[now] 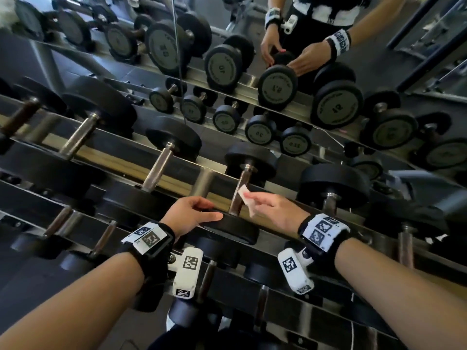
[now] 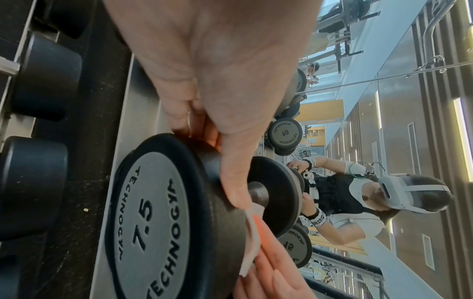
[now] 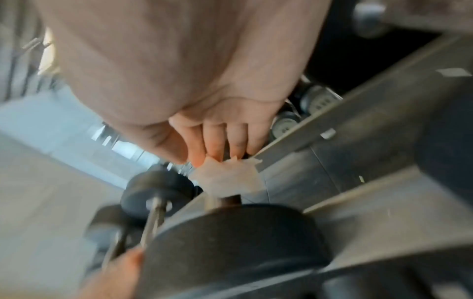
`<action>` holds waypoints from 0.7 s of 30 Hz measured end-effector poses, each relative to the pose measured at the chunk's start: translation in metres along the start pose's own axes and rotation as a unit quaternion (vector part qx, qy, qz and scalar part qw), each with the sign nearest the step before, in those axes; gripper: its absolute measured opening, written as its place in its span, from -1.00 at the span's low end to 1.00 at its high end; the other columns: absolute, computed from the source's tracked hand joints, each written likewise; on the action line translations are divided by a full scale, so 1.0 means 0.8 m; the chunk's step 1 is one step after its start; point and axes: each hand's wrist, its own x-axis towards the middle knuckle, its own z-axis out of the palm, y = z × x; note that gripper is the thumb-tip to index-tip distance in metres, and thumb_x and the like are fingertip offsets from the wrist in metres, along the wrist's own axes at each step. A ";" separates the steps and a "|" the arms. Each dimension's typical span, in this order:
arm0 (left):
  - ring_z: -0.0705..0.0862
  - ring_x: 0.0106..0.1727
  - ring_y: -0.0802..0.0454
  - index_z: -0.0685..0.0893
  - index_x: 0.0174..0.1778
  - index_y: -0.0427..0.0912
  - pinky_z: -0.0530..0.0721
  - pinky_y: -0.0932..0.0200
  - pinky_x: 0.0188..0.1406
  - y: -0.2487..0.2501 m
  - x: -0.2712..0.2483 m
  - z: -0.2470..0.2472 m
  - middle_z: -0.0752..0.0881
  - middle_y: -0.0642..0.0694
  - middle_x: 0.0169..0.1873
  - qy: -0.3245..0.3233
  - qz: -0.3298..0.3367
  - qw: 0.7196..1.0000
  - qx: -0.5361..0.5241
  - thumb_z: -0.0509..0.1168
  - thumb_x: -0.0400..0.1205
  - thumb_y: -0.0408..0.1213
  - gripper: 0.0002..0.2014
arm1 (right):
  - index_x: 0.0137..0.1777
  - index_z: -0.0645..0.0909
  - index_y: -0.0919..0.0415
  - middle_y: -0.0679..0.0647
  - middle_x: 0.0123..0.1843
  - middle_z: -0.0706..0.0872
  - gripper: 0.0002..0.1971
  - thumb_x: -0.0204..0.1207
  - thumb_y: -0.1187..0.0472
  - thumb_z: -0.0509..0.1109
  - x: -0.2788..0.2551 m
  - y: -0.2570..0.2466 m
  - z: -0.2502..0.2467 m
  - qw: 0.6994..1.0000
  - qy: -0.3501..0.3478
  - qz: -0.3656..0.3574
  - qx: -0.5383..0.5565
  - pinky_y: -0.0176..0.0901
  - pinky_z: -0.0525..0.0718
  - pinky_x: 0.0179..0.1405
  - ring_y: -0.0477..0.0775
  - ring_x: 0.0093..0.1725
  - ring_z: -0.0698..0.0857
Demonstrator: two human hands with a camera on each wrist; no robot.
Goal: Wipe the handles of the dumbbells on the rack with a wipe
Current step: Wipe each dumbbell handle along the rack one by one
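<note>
A black dumbbell marked 7.5 (image 2: 151,218) lies on the rack's upper tier (image 1: 177,183). My left hand (image 1: 202,210) grips the rim of its near head (image 1: 232,232), thumb across the top; the same hand (image 2: 220,141) fills the left wrist view. My right hand (image 1: 262,202) pinches a white wipe (image 1: 245,197) and holds it against the right side of the metal handle (image 1: 238,195). In the right wrist view the wipe (image 3: 227,180) hangs from the fingertips over the handle (image 3: 231,199), above the near head (image 3: 235,238). The picture there is blurred.
More dumbbells flank this one on the same tier, a smaller one to the left (image 1: 161,165) and a larger one to the right (image 1: 331,188). A lower tier of small dumbbells (image 1: 207,276) runs under my wrists. A mirror (image 1: 278,79) behind the rack reflects everything.
</note>
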 end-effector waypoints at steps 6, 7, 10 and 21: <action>0.77 -0.12 0.32 0.79 -0.03 0.05 0.55 0.51 -0.21 -0.001 0.006 -0.002 0.83 0.14 -0.16 -0.005 0.003 1.000 0.010 0.67 0.29 -0.02 -0.62 | 0.51 0.53 0.28 0.25 0.44 0.64 -0.46 0.63 0.61 0.01 0.001 0.023 0.026 0.884 0.157 0.088 0.431 -0.16 0.63 0.29 0.13 0.37 0.63; 0.77 -0.14 0.32 0.79 -0.04 0.05 0.56 0.52 -0.23 -0.003 0.007 -0.002 0.83 0.15 -0.18 -0.004 0.004 1.000 0.009 0.68 0.28 -0.02 -0.62 | 0.53 0.51 0.31 0.24 0.40 0.68 -0.44 0.61 0.62 -0.01 0.004 0.026 0.029 0.871 0.166 0.094 0.452 -0.20 0.67 0.18 0.14 0.34 0.66; 0.76 -0.20 0.37 0.80 -0.05 0.04 0.55 0.59 -0.32 -0.006 0.009 -0.003 0.83 0.19 -0.23 -0.007 0.007 1.000 0.004 0.68 0.26 -0.03 -0.62 | 0.53 0.50 0.31 0.06 0.13 0.81 -0.43 0.58 0.62 0.01 0.014 0.028 0.042 0.855 0.177 0.106 0.476 -0.33 0.71 -0.07 0.06 0.15 0.73; 0.77 -0.10 0.30 0.79 -0.05 0.11 0.62 0.36 -0.04 -0.011 0.014 -0.005 0.83 0.21 -0.17 -0.016 0.003 1.000 0.009 0.67 0.11 0.17 -0.48 | 0.45 0.50 0.22 -0.07 -0.01 0.58 -0.66 0.69 0.35 0.26 0.074 0.018 0.051 0.951 0.116 0.079 0.276 -0.35 0.53 0.35 -0.21 -0.02 0.62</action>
